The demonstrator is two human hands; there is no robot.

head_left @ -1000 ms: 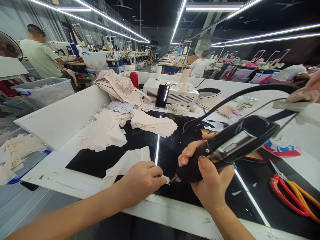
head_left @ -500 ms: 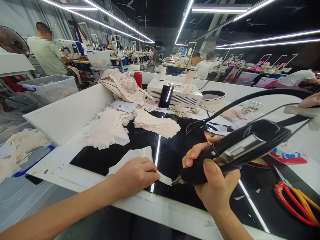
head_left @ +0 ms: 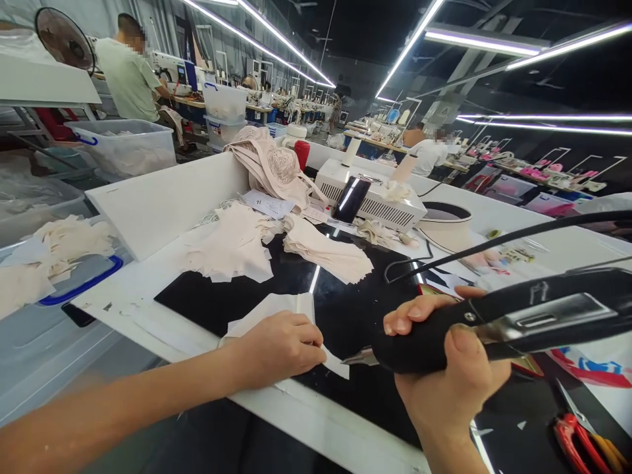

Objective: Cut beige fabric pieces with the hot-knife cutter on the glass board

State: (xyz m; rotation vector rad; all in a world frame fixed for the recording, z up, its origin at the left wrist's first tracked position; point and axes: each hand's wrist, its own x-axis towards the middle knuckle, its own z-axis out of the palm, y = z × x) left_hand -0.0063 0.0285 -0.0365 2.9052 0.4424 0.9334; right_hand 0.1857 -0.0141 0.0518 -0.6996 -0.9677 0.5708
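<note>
My left hand has curled fingers and pins a pale fabric piece to the shiny black tabletop. A narrow end of the fabric sticks out past my fingertips. My right hand is wrapped round a black corded hand tool with a silver lever on its side. Its pointed metal tip meets the upper edge of that narrow end; whether it presses on the cloth I cannot tell. Beyond my hands lie a neat stack of beige fabric pieces and a looser beige pile.
Red-and-orange-handled scissors lie at the lower right. Behind stand a phone, a white vented box, and a heap of beige bras. Plastic bins stand left. A co-worker sits at a sewing machine.
My view has turned and tilted, so the scene sits further right. The tool's tip has shifted from the fabric's end corner to its upper edge. Both hands keep their hold.
</note>
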